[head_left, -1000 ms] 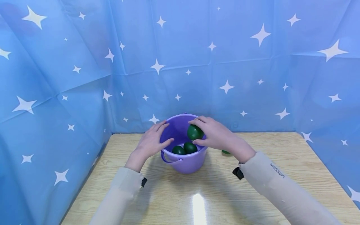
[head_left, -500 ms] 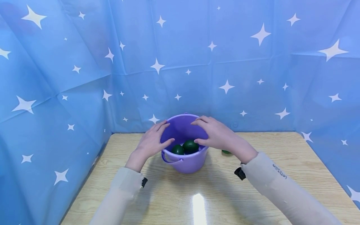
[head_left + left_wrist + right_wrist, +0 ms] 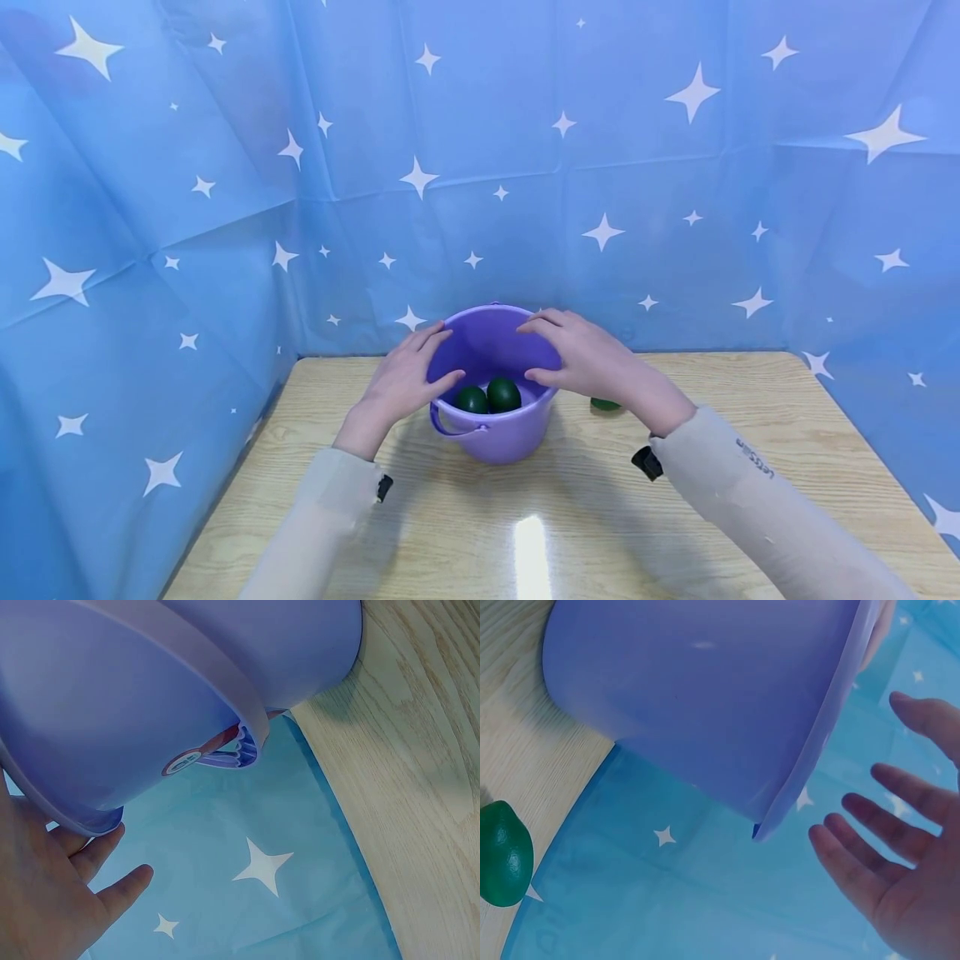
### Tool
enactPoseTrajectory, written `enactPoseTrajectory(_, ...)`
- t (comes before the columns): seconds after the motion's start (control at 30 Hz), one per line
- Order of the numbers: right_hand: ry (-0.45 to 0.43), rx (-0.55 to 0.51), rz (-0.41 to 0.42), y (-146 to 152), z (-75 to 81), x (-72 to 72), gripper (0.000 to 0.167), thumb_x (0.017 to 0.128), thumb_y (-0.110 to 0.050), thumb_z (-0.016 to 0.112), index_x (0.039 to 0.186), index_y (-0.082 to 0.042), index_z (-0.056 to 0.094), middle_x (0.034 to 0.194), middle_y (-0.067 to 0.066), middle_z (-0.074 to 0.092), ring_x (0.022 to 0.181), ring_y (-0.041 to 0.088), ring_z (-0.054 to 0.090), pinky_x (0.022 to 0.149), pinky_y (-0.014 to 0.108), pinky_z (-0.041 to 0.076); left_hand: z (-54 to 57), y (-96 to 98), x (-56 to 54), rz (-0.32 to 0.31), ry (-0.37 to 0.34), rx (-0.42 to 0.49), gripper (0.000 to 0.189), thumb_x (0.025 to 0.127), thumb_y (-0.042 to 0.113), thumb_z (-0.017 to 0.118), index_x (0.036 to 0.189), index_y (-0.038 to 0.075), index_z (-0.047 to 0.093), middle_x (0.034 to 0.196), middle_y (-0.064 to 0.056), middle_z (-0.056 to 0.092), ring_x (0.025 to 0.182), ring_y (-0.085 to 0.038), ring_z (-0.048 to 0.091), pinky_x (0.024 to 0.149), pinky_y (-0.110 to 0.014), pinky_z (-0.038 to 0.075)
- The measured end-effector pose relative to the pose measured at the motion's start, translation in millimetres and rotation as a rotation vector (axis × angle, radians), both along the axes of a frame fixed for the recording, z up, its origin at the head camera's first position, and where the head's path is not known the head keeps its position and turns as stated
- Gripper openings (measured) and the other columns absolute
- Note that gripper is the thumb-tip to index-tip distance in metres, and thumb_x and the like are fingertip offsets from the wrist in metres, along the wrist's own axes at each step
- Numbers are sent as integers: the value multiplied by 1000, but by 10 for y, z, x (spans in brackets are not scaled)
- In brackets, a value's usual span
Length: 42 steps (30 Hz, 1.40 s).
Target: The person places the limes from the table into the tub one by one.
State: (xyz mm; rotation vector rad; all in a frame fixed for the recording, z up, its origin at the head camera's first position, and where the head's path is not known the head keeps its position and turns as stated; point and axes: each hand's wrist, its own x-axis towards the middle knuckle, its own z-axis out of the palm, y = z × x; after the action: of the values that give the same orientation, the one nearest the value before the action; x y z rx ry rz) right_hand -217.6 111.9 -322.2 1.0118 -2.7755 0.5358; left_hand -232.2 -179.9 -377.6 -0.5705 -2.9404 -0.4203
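A purple bucket [image 3: 504, 433] stands on the table, its opening facing the head camera. Two dark green limes, a left lime [image 3: 472, 400] and a right lime [image 3: 504, 395], show inside; part of the inside is hidden by the near rim. My left hand [image 3: 397, 375] rests at the bucket's left rim, fingers extended; in the left wrist view the fingertips touch the rim's edge. Holding nothing, my right hand [image 3: 588, 358] hovers at the right rim with fingers spread. In the right wrist view it is apart from the bucket. Another green lime [image 3: 505, 853] lies on the table.
The bucket's purple handle [image 3: 457, 432] hangs down at its front left. A pale wooden table [image 3: 720, 483] bears the bucket. Blue cloth [image 3: 480, 125] with white stars encloses the table's back and sides.
My right hand has let go of a green lime into the bucket and drawn back slightly to the right. The limes inside have shifted. The left hand has stayed in place.
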Motion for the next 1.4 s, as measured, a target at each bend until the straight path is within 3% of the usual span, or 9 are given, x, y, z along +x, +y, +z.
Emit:
enactPoseTrajectory(0.53,-22,18,-25,88,13,5,60,88,-36,75,139,-11,56,145,12,54,135,38,50,112,57,43,3,-4,5,0,0,-1,77,93,63,53,155,20,36,164,-1,30,152,-31,29,120,-57,32)
enactPoseTrajectory(1.4,-29,23,-62,241,-37,-4,59,88,-34,75,138,-8,57,142,14,56,132,38,52,109,57,46,-12,-4,-4,-6,9,11,77,93,61,54,155,19,37,164,-2,31,151,-31,30,120,-56,32)
